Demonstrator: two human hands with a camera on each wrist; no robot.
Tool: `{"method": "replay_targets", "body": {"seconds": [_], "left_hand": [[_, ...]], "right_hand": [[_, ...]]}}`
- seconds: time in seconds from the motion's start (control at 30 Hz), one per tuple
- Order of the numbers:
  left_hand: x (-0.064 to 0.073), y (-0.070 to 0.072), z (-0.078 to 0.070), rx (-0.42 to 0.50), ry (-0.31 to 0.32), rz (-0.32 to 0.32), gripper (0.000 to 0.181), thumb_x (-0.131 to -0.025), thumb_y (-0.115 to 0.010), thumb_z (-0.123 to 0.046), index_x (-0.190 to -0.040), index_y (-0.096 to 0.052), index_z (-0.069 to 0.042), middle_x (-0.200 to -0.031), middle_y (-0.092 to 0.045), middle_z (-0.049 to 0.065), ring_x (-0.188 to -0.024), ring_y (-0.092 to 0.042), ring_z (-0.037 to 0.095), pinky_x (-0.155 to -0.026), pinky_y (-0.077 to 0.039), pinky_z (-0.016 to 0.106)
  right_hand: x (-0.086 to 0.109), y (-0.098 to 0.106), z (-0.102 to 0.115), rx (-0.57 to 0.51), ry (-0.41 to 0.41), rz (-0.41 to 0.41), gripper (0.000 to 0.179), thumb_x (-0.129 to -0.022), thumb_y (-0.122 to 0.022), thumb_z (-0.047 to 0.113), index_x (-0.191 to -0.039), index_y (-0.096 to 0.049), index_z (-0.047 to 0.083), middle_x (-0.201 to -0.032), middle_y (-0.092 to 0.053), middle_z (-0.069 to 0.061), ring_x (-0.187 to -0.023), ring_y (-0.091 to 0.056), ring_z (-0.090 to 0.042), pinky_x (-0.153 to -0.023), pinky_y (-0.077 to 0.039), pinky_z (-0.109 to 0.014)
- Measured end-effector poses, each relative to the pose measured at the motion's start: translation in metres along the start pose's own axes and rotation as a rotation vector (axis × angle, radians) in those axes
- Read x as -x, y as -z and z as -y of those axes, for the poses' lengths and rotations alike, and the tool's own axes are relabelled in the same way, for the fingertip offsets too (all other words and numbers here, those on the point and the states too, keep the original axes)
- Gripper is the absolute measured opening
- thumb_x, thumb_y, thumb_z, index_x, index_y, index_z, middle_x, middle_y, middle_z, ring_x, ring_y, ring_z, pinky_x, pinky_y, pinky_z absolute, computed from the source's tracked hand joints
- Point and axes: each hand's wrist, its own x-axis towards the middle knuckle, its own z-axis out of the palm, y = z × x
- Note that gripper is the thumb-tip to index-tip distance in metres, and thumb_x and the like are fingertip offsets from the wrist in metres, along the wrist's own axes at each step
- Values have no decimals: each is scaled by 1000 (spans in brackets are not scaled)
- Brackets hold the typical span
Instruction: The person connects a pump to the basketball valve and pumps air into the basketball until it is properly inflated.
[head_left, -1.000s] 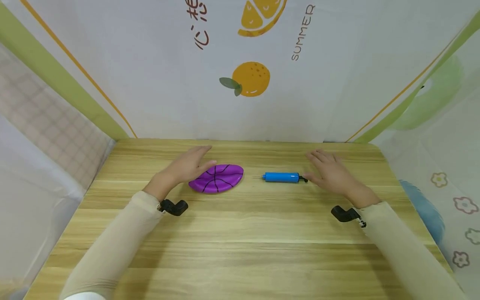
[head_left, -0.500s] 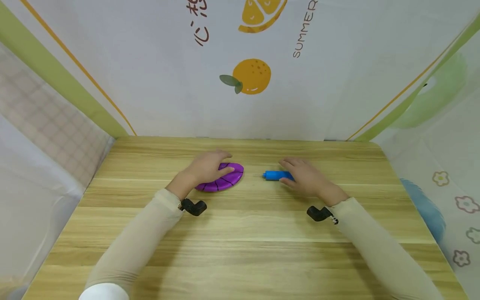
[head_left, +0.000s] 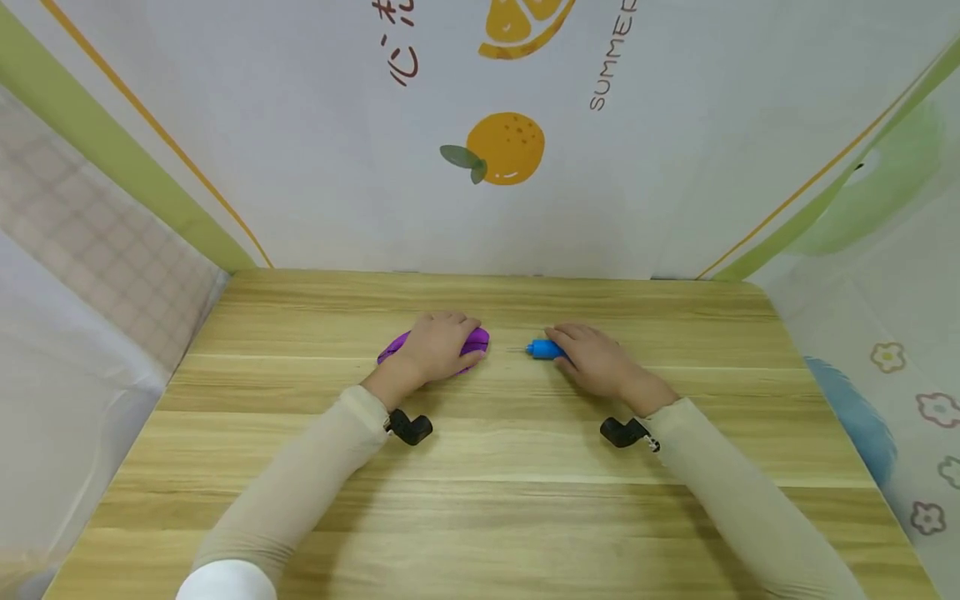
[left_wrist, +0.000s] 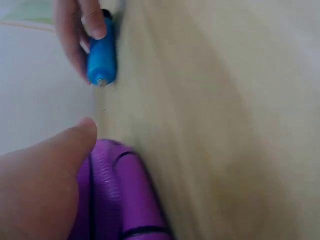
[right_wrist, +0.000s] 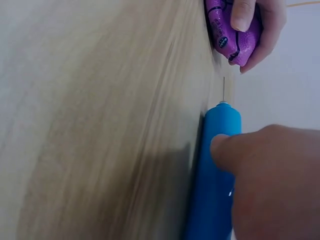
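A deflated purple ball with black lines (head_left: 476,340) lies flattened on the wooden table. My left hand (head_left: 433,346) grips it from above, thumb along the near side and fingers over the far side. In the right wrist view the ball (right_wrist: 232,37) shows small printing between that thumb and the fingers. To its right is a blue hand pump (head_left: 542,349) with a thin needle pointing left at the ball. My right hand (head_left: 598,360) holds its barrel, hiding the handle end. The right wrist view shows the thumb pressed on the blue barrel (right_wrist: 212,170).
The wooden table (head_left: 480,500) reaches back to a white curtain (head_left: 337,167) printed with oranges. More printed cloth hangs at both sides. A black wrist camera (head_left: 411,428) sits on the left wrist, another camera (head_left: 624,432) on the right.
Both hands have moved inward and down. The left has come over the ball and taken hold of it; the right has moved left onto the pump and grasped it.
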Motion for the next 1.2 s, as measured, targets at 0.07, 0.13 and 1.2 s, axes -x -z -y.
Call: {"method": "replay_targets", "body": {"seconds": [0.07,0.13,1.2], "left_hand": [[1,-3,-2,-18,10,4,68,-100,-57,-54,-149,-49,-7,-145,-55,14,-136,-49,35,-109,-41,55],[3,-5,-3,-30,14,-1,73,-98,-58,-57,-151,-47,-7,-147,-53,15,-138,-47,36,-109,-40,56],[-1,-20,-2,-146,-28,-113,48,-103,-56,-45,-134,-61,-8,-133,-65,12,-124,-60,31,-102,-48,53]], "right_hand": [[-1,-1,0,-8,-5,6,54,-105,-58,18,-151,-41,-3,-151,-46,-23,-141,-41,-41,-114,-34,-56],[-1,-2,1,-8,-5,12,54,-104,-58,18,-151,-41,-3,-151,-46,-23,-141,-41,-41,-113,-35,-56],[-3,-7,-3,30,-29,4,48,-106,-55,17,-150,-45,2,-145,-55,-18,-136,-50,-37,-106,-41,-60]]}}
